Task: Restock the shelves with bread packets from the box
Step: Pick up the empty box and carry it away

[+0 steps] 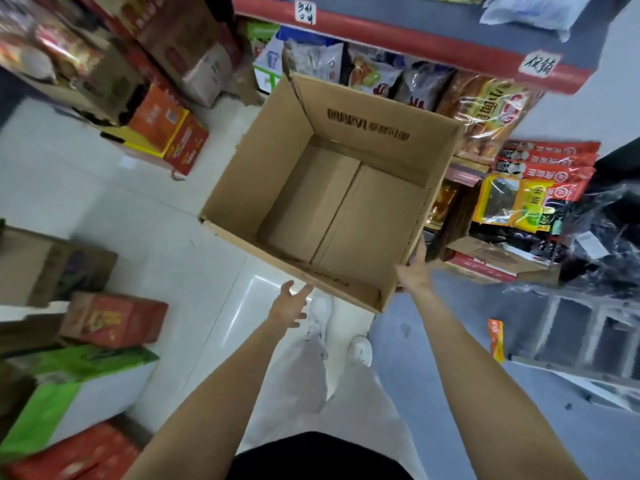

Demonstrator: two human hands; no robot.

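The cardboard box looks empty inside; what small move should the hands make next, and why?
Probably bring the left hand up to the near edge of the cardboard box. The box holds no bread packets, only the right hand grips its corner, and the left hand is open just below it. Two hands would steady it for setting aside.

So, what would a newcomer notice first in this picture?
The big empty cardboard box in the middle, held up at its near right corner by the right hand. The left hand reaches open toward its near edge. Behind it, snack packets crowd the red-edged shelf.
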